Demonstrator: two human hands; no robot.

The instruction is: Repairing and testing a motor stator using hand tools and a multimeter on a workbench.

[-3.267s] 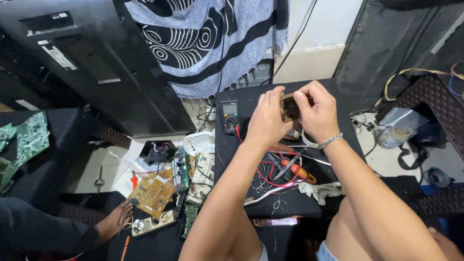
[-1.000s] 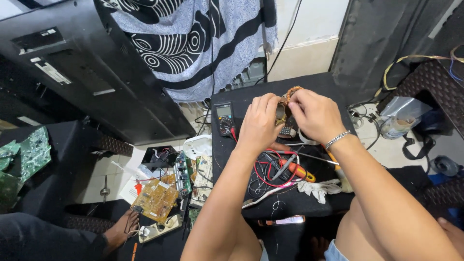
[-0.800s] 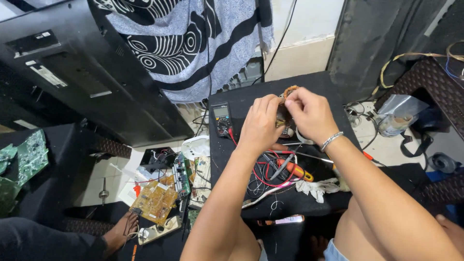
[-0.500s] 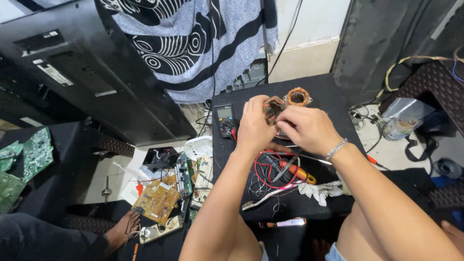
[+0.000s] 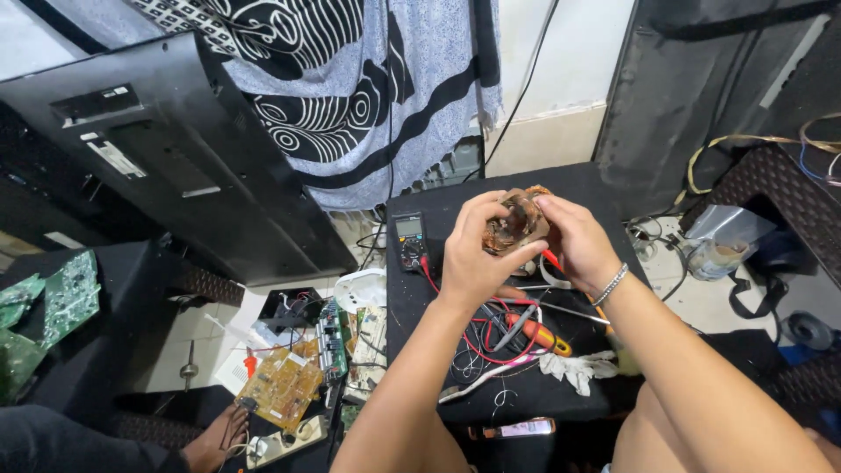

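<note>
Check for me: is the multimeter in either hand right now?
No, the multimeter lies on the black table, while the left hand and right hand both grip the copper-wound coil part.

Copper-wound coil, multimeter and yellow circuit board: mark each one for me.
copper-wound coil (image 5: 515,221), head view, on its exposed windings between both hands.
multimeter (image 5: 408,242), head view, on its dark body.
yellow circuit board (image 5: 282,385), head view, board centre.
</note>
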